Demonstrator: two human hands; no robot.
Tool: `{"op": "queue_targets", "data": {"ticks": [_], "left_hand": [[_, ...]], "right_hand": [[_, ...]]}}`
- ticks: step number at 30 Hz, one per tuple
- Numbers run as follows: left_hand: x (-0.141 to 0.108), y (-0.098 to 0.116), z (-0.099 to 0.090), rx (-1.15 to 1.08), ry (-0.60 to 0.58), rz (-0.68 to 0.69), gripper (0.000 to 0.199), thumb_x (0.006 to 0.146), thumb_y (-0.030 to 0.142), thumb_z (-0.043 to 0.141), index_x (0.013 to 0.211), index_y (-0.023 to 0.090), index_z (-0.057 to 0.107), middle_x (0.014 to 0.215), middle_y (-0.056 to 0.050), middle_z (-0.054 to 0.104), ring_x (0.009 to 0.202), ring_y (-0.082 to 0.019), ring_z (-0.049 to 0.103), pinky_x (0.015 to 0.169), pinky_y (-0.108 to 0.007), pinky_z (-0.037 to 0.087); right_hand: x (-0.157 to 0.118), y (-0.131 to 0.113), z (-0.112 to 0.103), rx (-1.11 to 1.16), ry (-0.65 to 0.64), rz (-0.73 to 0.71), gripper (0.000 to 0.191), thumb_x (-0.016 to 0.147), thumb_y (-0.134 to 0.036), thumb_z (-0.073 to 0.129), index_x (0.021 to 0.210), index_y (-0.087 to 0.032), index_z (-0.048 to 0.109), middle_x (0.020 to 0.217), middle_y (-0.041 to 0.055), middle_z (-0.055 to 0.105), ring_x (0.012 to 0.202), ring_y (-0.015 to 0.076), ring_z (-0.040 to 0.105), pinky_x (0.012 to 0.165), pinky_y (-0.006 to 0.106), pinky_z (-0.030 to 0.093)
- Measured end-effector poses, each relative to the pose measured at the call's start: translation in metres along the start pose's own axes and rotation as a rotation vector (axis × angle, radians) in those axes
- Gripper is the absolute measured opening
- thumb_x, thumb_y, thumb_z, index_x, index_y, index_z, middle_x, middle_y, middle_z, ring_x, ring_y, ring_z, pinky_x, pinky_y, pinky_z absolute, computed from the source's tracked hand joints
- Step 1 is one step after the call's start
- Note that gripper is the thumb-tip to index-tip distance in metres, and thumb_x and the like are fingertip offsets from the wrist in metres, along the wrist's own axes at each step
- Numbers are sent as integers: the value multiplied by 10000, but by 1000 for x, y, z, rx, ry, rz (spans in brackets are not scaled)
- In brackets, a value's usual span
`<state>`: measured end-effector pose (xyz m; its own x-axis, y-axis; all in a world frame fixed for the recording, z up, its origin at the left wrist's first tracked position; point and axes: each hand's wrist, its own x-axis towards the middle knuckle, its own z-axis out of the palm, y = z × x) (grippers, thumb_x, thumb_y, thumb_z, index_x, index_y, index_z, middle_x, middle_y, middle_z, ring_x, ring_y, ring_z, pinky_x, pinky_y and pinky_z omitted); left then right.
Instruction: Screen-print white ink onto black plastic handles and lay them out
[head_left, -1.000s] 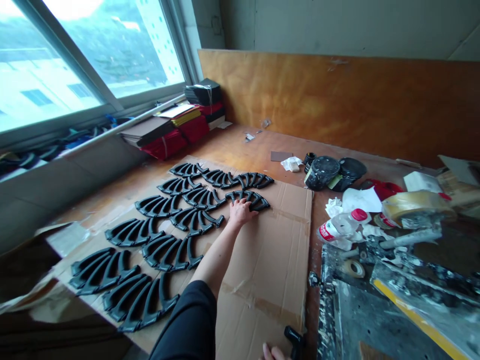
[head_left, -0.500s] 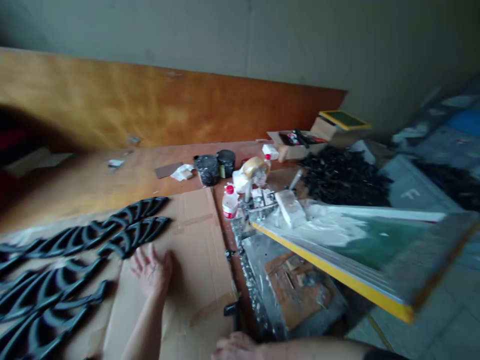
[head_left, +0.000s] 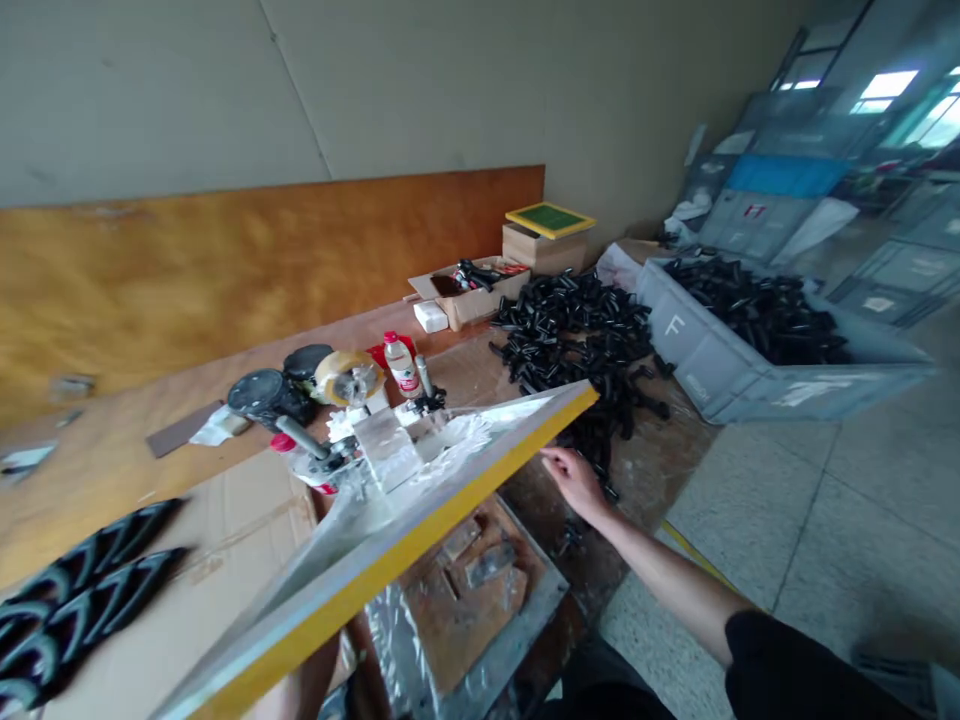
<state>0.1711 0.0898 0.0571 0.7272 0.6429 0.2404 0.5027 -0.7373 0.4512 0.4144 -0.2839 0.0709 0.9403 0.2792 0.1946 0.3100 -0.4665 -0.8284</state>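
Observation:
The yellow-edged screen frame (head_left: 420, 545) slants across the view, tilted, with whitish film and smears on its upper side. Just under its right end is my right hand (head_left: 576, 482), fingers drawn together beside a heap of black plastic pieces (head_left: 570, 320); what they hold, if anything, is too small to tell. A bare forearm shows below the frame at the bottom, and my left hand (head_left: 304, 685) is mostly hidden there, its fingers out of sight. Under the frame lies a brown board (head_left: 465, 600) with small clear blocks. Curved black parts (head_left: 82, 600) rest on cardboard at left.
A grey crate (head_left: 720, 370) marked F, full of black pieces, stands at right. Behind the frame are bottles (head_left: 403, 368), a tape roll (head_left: 349, 378), dark tubs (head_left: 262, 398) and an open carton (head_left: 480, 295). More crates (head_left: 765, 215) stand at the back right.
The view has swung right. My right hand has moved from the cardboard's front edge to beside the black heap. My left hand, spread over the cardboard before, is now mostly behind the frame.

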Motion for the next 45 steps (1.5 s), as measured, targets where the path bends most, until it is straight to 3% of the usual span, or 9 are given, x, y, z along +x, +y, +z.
{"op": "queue_targets", "data": {"ticks": [4,8,13,18,24,29,35,42,45], "left_hand": [[-39,157,47,-56,-68,487,402,863,394,551,1229,240,608,1374,-101,560,1302,-305,483,1034,-487,459],[-85,298,108,-24,-324,793,595,860,250,566,1436,275,422,1543,-98,360,1437,-305,295,1115,-529,375],[-98,381,168,103,-833,777,689,875,406,542,1494,426,240,1627,-47,74,1473,-379,129,1085,-739,210],[-77,386,200,210,-882,661,797,826,468,600,1495,469,167,1629,-18,-14,1477,-395,50,1065,-760,190],[-49,372,223,275,-754,422,1046,658,345,780,1499,453,168,1637,-49,-16,1474,-410,48,1090,-600,324],[-26,359,214,240,-779,288,983,661,223,751,1497,385,259,1637,-41,64,1484,-373,43,1105,-503,358],[-18,338,192,191,-743,171,823,720,169,678,1466,309,361,1620,-89,136,1480,-289,172,1086,-380,407],[-21,329,156,110,-673,201,597,757,206,655,1340,256,535,1579,-91,280,1431,-283,310,1106,-400,399],[-30,321,124,-4,-571,281,498,797,246,651,1290,217,579,1505,-113,416,1387,-255,392,1134,-390,374]], "right_hand": [[61,115,-106,-230,338,53,405,892,-437,462,1085,-152,676,1097,155,689,1033,268,623,951,450,458],[109,209,-189,-389,402,191,468,885,-465,452,1156,-142,654,1146,162,678,1096,272,606,1000,432,422],[161,285,-239,-366,276,416,575,911,-527,386,1312,-156,565,1286,149,616,1215,279,551,1036,425,393],[189,293,-218,-308,70,440,610,893,-588,406,1362,-221,540,1323,111,599,1198,290,568,991,428,440],[171,234,-146,-131,-6,364,678,874,-680,378,1391,-259,503,1316,91,604,1195,311,564,999,463,430],[140,183,-90,54,43,310,731,836,-654,474,1423,-221,429,1351,100,569,1222,289,543,1032,441,413],[120,142,-41,37,31,140,522,877,-530,449,1291,-233,567,1317,81,575,1205,254,537,1026,421,416],[122,115,-58,-215,-269,-50,431,921,-459,426,1260,-244,585,1204,95,644,1020,264,634,854,406,500],[132,103,-85,-476,-220,-86,502,928,-542,404,1216,-194,623,1000,155,696,926,300,641,826,425,477]]}}
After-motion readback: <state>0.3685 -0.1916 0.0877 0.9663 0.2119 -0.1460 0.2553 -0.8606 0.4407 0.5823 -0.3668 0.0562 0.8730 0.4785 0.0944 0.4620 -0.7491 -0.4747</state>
